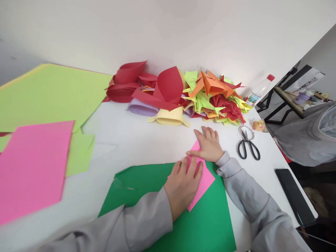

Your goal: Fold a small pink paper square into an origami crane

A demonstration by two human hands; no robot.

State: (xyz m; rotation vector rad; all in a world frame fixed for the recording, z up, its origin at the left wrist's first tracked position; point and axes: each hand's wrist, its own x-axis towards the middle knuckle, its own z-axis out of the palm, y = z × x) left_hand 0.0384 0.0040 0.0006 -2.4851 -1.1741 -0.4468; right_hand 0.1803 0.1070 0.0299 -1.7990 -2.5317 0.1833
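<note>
A folded piece of pink paper [203,187] lies over a green sheet [147,183] on the white table. My left hand [183,183] rests on the paper from the front, its fingers spread over the surface. At the paper's far corner is my right hand [210,143], thumb pointing left and fingers apart, pressing down on it. Both hands are open and touch the paper without gripping it. The paper's middle and part of its left side are hidden under my fingers.
Pink sheets [36,168] and large light-green sheets [52,98] lie left. Along the wall are rolled red paper shapes [168,87] and folded stars [210,85]. To the right are scissors [246,143], a bottle [259,91], a snack packet [259,125] and a black slab [295,196].
</note>
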